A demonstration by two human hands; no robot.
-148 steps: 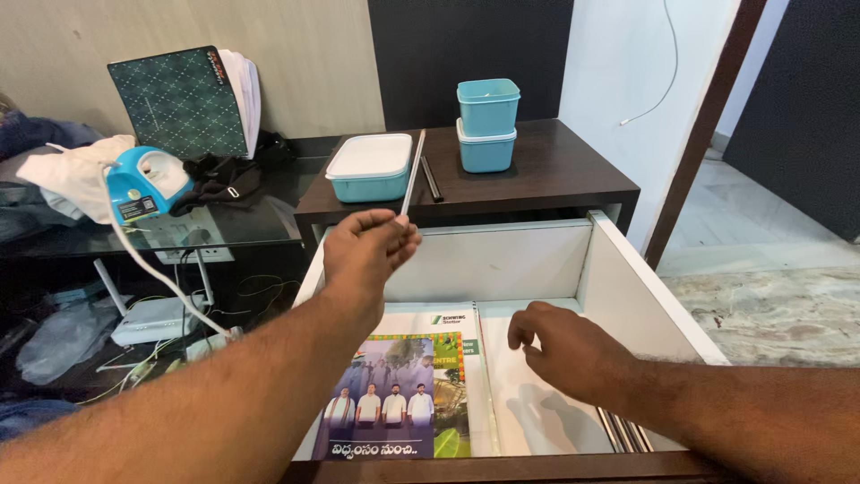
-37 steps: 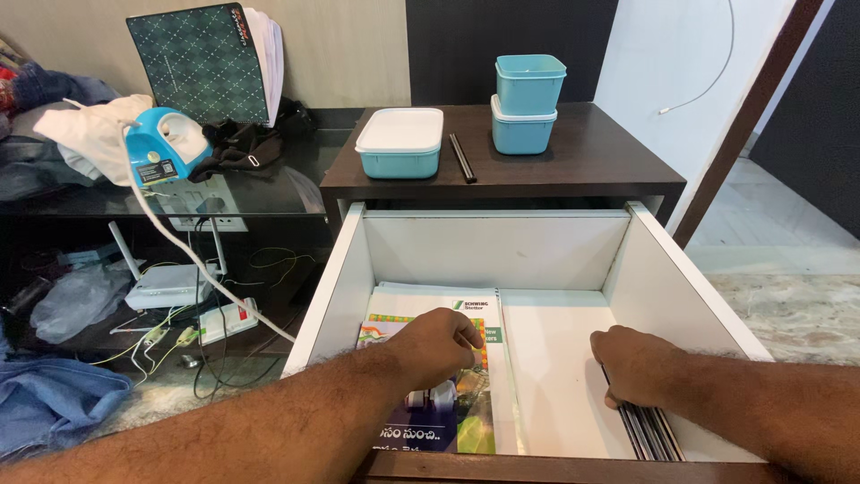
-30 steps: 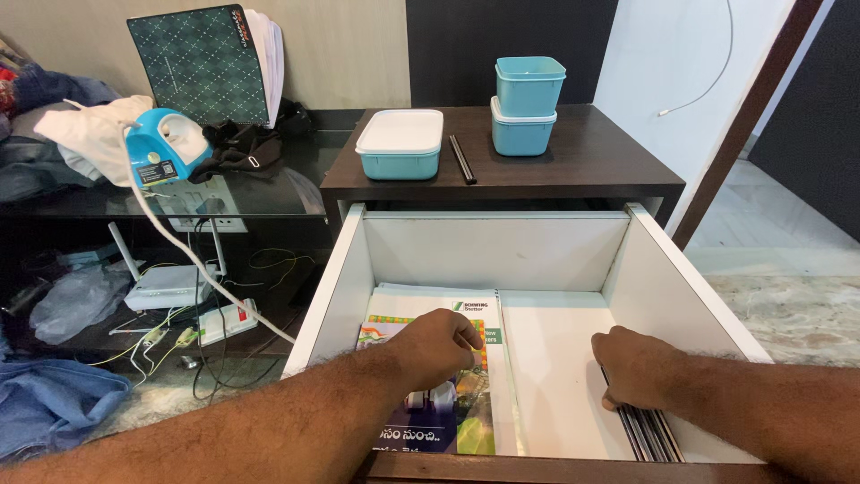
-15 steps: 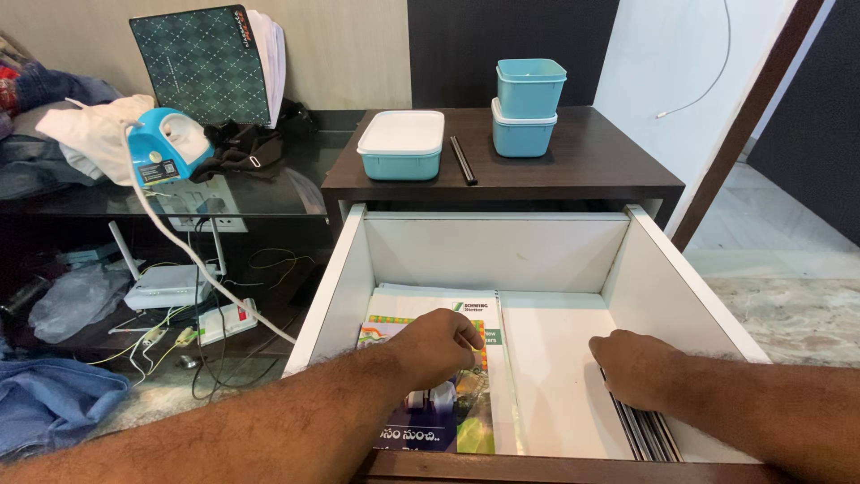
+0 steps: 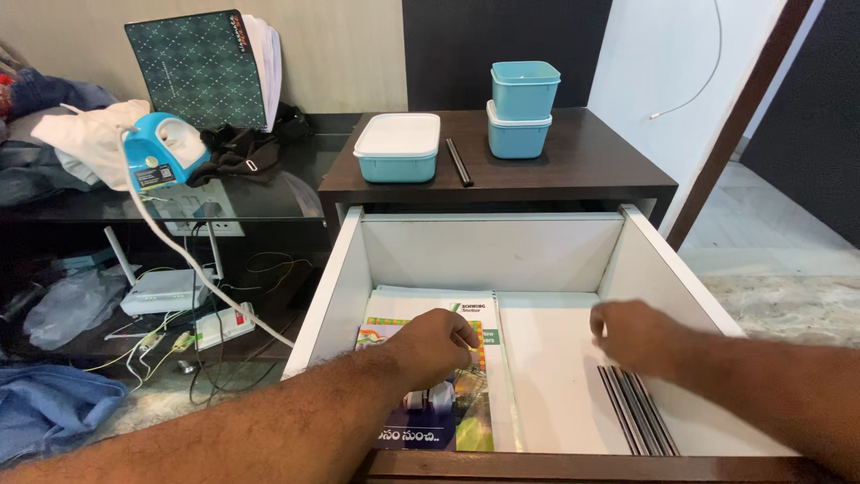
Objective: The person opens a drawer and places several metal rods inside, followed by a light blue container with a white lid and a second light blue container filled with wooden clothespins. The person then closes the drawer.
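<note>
Open white drawer [image 5: 340, 269], viewed from above. One thin dark strip [image 5: 459, 161] lies on the dark wooden worktop [image 5: 591, 161], between the flat teal lidded box [image 5: 397, 149] and the two stacked teal containers [image 5: 523, 109]. A bundle of like strips [image 5: 634, 421] lies flat on the drawer floor along the right wall, near the front edge. Judged from this layout, one strip is out on the worktop and the bulk is left in the drawer.

Left hand [image 5: 432, 345]: palm down, fingers curled, resting on the printed booklet [image 5: 448, 408] at the drawer's left side — apparently pressing on it rather than gripping it. Nothing is seen held in it.

Right hand [image 5: 634, 337]: inside the drawer near the right wall, just above the far ends of the strips, fingers bent downward and loosely closed. Whether the fingertips pinch a strip cannot be told — the back of the hand hides them. The forearm enters from the lower right, over the drawer's side wall.

Left of the worktop, a glass shelf carries a blue-and-white clothes iron [image 5: 161, 152], with its cord hanging down, and an upright patterned folder [image 5: 193, 67].
</note>
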